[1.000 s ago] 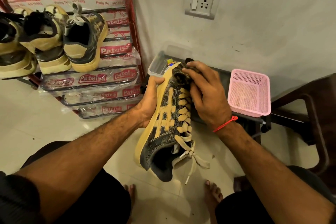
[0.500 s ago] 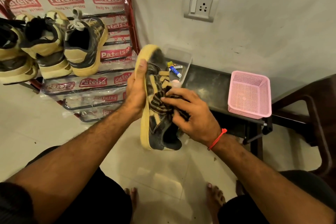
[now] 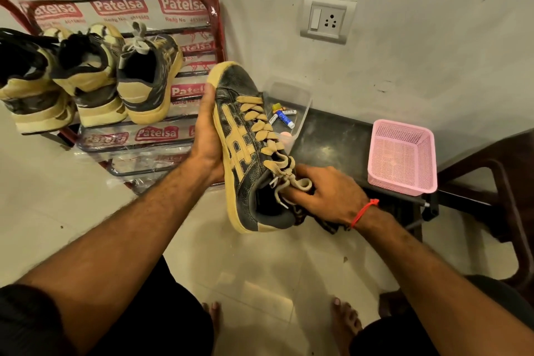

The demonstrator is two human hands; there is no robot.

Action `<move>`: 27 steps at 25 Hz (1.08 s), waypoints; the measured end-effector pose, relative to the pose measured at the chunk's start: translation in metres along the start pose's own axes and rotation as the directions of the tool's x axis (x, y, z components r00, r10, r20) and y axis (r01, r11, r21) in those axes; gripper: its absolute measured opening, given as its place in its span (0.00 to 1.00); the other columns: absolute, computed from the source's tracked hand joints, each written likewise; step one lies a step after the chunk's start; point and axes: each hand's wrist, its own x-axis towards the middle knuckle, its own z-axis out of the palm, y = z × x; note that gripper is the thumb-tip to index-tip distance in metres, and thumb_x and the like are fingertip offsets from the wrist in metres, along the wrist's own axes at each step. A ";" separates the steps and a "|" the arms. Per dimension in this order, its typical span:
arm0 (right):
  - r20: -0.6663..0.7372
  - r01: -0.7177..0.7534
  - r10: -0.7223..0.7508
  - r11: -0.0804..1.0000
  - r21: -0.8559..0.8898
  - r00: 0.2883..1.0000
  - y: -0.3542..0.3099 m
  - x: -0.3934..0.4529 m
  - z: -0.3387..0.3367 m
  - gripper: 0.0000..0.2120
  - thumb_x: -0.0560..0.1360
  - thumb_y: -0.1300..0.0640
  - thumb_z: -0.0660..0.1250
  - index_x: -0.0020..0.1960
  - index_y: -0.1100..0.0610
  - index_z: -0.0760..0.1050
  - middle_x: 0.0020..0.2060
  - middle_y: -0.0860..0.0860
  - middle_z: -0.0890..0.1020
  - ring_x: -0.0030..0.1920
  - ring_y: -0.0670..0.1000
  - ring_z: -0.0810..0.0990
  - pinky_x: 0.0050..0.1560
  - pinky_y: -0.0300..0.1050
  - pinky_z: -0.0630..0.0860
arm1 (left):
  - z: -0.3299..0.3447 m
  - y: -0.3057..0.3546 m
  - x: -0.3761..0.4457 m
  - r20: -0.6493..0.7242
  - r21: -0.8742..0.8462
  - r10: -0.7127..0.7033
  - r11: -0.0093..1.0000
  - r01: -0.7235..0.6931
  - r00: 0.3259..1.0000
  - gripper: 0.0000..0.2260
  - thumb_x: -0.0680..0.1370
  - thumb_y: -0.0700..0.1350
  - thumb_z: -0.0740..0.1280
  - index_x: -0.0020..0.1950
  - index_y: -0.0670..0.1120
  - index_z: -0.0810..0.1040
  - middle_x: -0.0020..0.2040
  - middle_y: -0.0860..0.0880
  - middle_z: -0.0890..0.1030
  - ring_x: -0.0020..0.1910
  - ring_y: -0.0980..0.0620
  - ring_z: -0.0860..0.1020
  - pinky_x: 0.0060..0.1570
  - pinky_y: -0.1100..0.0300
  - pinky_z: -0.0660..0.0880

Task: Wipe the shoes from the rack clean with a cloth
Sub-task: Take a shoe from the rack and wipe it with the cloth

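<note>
A dark sneaker [image 3: 245, 136] with tan stripes, tan laces and a yellowish sole is held up in front of me, toe pointing up and away. My left hand [image 3: 206, 136] grips it by the sole side near the front. My right hand [image 3: 326, 193] is at the heel opening by the lace knot, holding a dark cloth [image 3: 329, 224] that hangs mostly hidden under the palm. Three other sneakers [image 3: 86, 78] sit heels-out on the red shoe rack [image 3: 215, 23] at the left.
A low dark table [image 3: 332, 141] against the wall carries a clear plastic tray [image 3: 291, 101] with small tubes and a pink mesh basket [image 3: 401, 156]. A dark chair [image 3: 502, 182] stands at the right. My bare feet rest on the tiled floor below.
The shoe has turned so its laces face me again. My right hand with the cloth has slid from the middle of the shoe down to the heel opening.
</note>
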 end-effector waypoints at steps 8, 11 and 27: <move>-0.436 -0.055 0.142 0.977 0.207 0.889 -0.014 0.012 -0.006 0.12 0.76 0.44 0.65 0.37 0.47 0.72 0.31 0.47 0.78 0.32 0.49 0.75 0.31 0.42 0.64 | -0.005 0.004 -0.016 0.063 0.864 0.374 0.443 -0.238 0.925 0.40 0.76 0.72 0.61 0.82 0.60 0.51 0.80 0.48 0.64 0.73 0.51 0.69 0.67 0.40 0.72; -0.516 -0.103 0.115 0.993 0.053 0.849 -0.022 0.017 -0.013 0.13 0.77 0.42 0.64 0.40 0.49 0.74 0.34 0.50 0.79 0.35 0.55 0.77 0.33 0.42 0.63 | 0.005 -0.007 -0.042 0.329 0.927 0.320 0.070 -0.369 0.888 0.38 0.78 0.62 0.66 0.82 0.63 0.48 0.79 0.49 0.67 0.72 0.48 0.72 0.67 0.44 0.75; -0.276 0.168 0.411 0.278 0.946 0.869 -0.043 0.036 -0.013 0.08 0.76 0.51 0.71 0.50 0.56 0.82 0.48 0.57 0.85 0.49 0.55 0.83 0.51 0.56 0.82 | -0.052 0.094 0.002 -0.081 0.996 0.671 0.078 0.039 0.737 0.22 0.85 0.45 0.58 0.78 0.61 0.63 0.49 0.42 0.83 0.42 0.43 0.81 0.42 0.45 0.83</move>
